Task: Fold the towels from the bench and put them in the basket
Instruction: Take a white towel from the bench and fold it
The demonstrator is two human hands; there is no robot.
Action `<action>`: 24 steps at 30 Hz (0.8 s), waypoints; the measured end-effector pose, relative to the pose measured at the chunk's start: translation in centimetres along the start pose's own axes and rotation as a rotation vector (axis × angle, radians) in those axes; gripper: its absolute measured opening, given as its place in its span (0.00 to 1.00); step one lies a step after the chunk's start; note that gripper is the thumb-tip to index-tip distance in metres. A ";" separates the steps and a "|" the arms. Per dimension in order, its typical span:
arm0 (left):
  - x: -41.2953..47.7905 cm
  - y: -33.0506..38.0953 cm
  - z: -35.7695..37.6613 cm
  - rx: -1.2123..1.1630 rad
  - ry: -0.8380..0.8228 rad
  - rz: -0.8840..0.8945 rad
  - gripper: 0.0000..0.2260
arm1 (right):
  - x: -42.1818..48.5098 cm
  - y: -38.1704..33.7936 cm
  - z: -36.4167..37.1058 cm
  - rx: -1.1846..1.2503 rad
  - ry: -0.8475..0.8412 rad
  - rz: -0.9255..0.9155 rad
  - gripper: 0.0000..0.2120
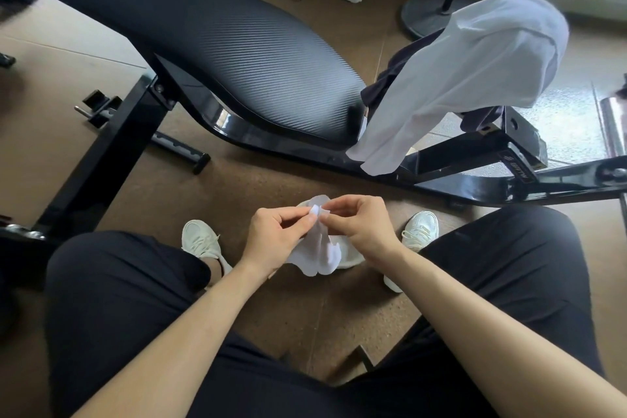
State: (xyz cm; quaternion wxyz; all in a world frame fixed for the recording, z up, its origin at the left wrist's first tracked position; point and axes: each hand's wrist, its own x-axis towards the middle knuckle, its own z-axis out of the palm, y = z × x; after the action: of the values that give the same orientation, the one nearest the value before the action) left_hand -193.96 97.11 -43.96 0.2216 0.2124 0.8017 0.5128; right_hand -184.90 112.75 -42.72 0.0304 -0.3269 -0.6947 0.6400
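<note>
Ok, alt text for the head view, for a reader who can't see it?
A seated person's left hand and right hand pinch the top of a small white towel between the knees. Ahead, a larger towel hangs over a dark cloth at the end of the bench. No basket shows.

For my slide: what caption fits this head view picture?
Left hand and right hand pinch a small white towel; a bigger towel drapes over the bench.
</note>
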 end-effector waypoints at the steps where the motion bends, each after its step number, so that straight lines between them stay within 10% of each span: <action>1: 0.1 -0.1 -0.1 0.018 -0.001 0.023 0.11 | 0.0 0.0 -0.1 0.011 -0.033 0.006 0.07; 6: 0.3 -0.4 -0.6 0.121 0.000 0.063 0.16 | -0.1 -0.2 0.2 0.068 -0.187 0.006 0.20; 24: 0.2 -0.4 -2.1 0.118 -0.040 0.263 0.05 | 1.1 0.5 0.2 -0.511 -0.073 -0.265 0.04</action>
State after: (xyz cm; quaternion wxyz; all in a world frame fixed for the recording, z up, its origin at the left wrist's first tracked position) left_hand -195.40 95.48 -43.59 0.1554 0.3384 0.7911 0.4852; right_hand -185.65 113.09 -43.60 0.0052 -0.2070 -0.8708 0.4459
